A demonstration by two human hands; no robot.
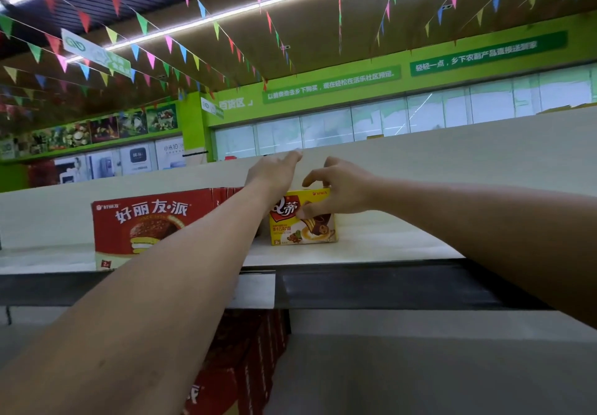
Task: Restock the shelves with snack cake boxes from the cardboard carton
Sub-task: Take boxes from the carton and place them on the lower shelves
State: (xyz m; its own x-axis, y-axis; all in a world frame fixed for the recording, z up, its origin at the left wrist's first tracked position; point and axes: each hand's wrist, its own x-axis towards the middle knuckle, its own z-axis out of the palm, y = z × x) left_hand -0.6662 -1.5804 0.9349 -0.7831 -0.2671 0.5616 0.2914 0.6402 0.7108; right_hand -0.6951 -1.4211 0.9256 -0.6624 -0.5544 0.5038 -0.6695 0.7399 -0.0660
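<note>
Shop, retail shelf (387, 248), snack boxes (142, 220), ceiling bunting (142, 23)

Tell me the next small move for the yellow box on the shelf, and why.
Probably draw the yellow cardboard snack box slightly forward: the right hand pinches it, and it stands farther back on the white shelf than the large red box.

The top shelf (387, 243) was bare to the right of the yellow box (307, 230), so a hand could fit in there. The red box (145, 220) stood close on its left, with only a thin gap between. A white back wall (452, 162) shut off the shelf behind them.
</note>
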